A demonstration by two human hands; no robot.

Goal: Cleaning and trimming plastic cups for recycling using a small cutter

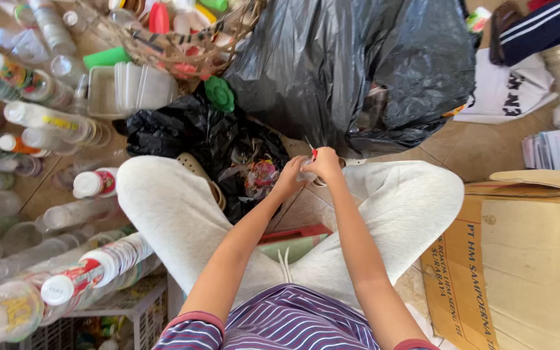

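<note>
1. Both hands meet out front, between the knees: the left hand [290, 176] and the right hand [326, 163] are closed together around a small clear plastic bottle [307, 174].
2. The bottle is mostly hidden by the fingers. What shows is a pale, see-through bit of plastic between the two hands, with a small red tip [314, 153] poking up beside the right hand. Its shape is hard to make out.
3. The bottle is held in the air, just in front of the big black plastic sack [358, 71] and just beside a smaller open black bag [228, 146] with mixed scraps inside.
4. The person sits cross-legged in light grey trousers [183, 214] and a purple striped shirt [280, 324], bare forearms stretched forward.
5. Down below is a tan tiled floor [474, 149], visible in patches between the legs and off to the right.
6. On the left, a heap of clear plastic bottles [46, 123], many with white caps and coloured labels, lies stacked on its sides, running right down to the lower corner.
7. At the top, a wicker basket [183, 45] holds caps and lids in red, green and yellow, with white plastic trays [140, 87] just below it and a green round lid [219, 94] near the sack.
8. To the right, flattened brown cardboard [520, 259] lies on the floor, with a stack of papers [559, 149] beyond it.
9. A white plastic crate [144, 311] sits at the lower left, under the bottles.
</note>
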